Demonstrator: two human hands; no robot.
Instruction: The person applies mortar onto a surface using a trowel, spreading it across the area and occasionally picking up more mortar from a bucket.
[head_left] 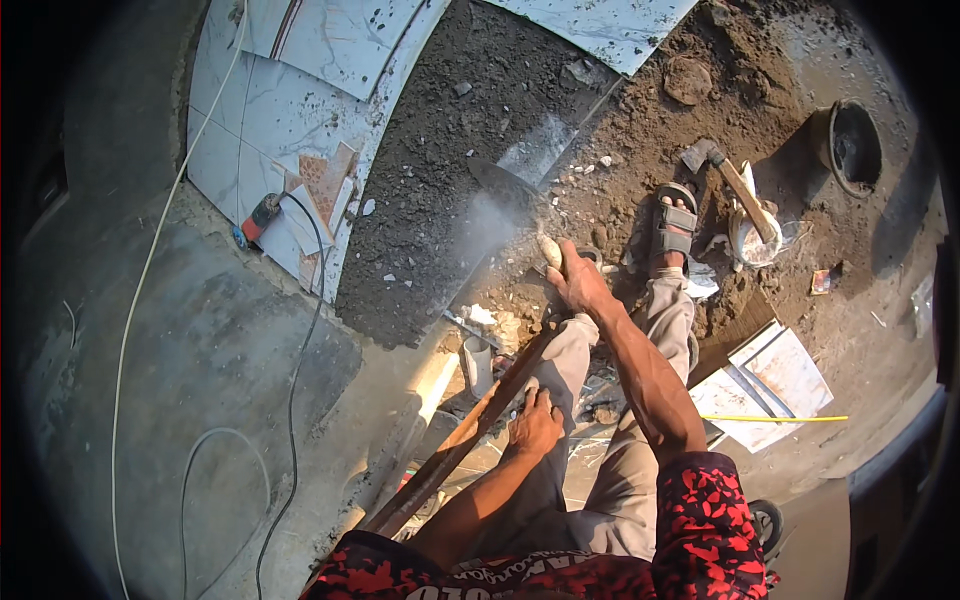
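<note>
The right hand point(582, 283) curls around the pale handle point(549, 252) of a trowel point(520, 197), its blade point(500, 182) over grey sand point(400, 230) beside white tiles point(235, 115); the left hand point(537, 426), loosely spread, rests on a trouser leg point(568, 352). The trowel is probably light and stiff, best held by its handle.

The pale-handled trowel point(512, 191) points forward-left, its dark blade point(498, 183) apparently touching the grey mortar point(415, 200).

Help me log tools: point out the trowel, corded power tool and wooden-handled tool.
Trowel point(504, 184), head view: blade.
Corded power tool point(263, 216), head view: red body.
Wooden-handled tool point(742, 193), head view: handle.
</note>
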